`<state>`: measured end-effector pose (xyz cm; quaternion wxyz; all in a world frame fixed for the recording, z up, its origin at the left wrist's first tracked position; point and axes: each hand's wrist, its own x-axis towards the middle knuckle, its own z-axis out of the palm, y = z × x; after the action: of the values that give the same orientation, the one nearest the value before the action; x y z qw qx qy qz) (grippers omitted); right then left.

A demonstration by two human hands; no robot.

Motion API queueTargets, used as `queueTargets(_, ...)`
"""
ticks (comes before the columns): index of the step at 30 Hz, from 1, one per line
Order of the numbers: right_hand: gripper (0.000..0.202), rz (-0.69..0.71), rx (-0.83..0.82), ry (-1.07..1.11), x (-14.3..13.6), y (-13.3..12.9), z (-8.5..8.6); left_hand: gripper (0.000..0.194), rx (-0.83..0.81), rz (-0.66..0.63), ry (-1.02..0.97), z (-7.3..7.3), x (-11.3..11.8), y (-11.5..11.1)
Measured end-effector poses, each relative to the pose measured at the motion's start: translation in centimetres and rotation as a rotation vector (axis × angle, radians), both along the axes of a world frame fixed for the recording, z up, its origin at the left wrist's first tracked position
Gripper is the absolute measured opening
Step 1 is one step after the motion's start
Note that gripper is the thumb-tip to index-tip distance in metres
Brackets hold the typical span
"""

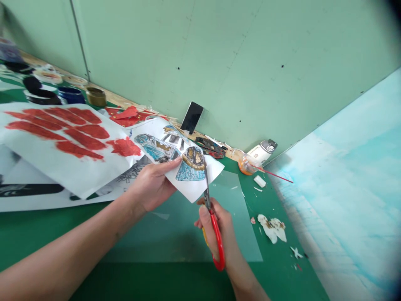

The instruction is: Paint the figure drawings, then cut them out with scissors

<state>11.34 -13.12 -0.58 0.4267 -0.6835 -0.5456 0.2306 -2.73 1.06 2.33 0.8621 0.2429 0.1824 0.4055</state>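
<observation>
My left hand (pixel 158 184) grips a white sheet of paper (pixel 191 191) by its near left edge, thumb on top. Blue, brown and black painted figures cover the sheet; the nearest is a bell-shaped figure (pixel 191 172) with a brown band. In my right hand (pixel 219 221) are scissors (pixel 219 246) with red handles, and a bit of yellow shows at the inner grip. Their blades point away from me, upright against the paper just right of that figure. How far apart the blades are is hard to see.
Left lies paper with red painted shapes (pixel 84 129) over other printed sheets. Behind stand paint jars (pixel 96 97). A phone (pixel 192 117) leans on the green wall. Right are an orange-stained cup (pixel 246 165) with a red stick, a white eraser-like block (pixel 260 181) and a crumpled tissue (pixel 272 228).
</observation>
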Motion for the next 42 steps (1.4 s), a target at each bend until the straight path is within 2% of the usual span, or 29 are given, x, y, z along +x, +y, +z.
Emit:
queueTargets(3, 0.041, 0.05, -0.064, 0.125, 0.0, -0.1, 0.2, 0.026, -0.009, 0.001, 0.0, 0.1, 0.1, 0.0)
queueTargets(10, 0.038, 0.039, -0.04, 0.129, 0.2, 0.2, 0.1, 0.038, -0.021, 0.003, 0.018, 0.6, 0.0, -0.2)
queueTargets(17, 0.037, 0.044, -0.043, 0.136, 0.0, -0.1, 0.2, 0.028, -0.052, 0.013, 0.024, 0.8, 0.0, -0.5)
queueTargets(28, 0.035, 0.051, -0.067, 0.21, -0.2, 0.1, 0.0, 0.022, 0.002, 0.003, 0.016, 0.3, 0.0, -0.2)
queueTargets(42, 0.037, 0.045, -0.043, 0.164, -0.2, -0.1, 0.4, 0.024, 0.051, -0.058, 0.016, -0.5, -0.1, -0.2)
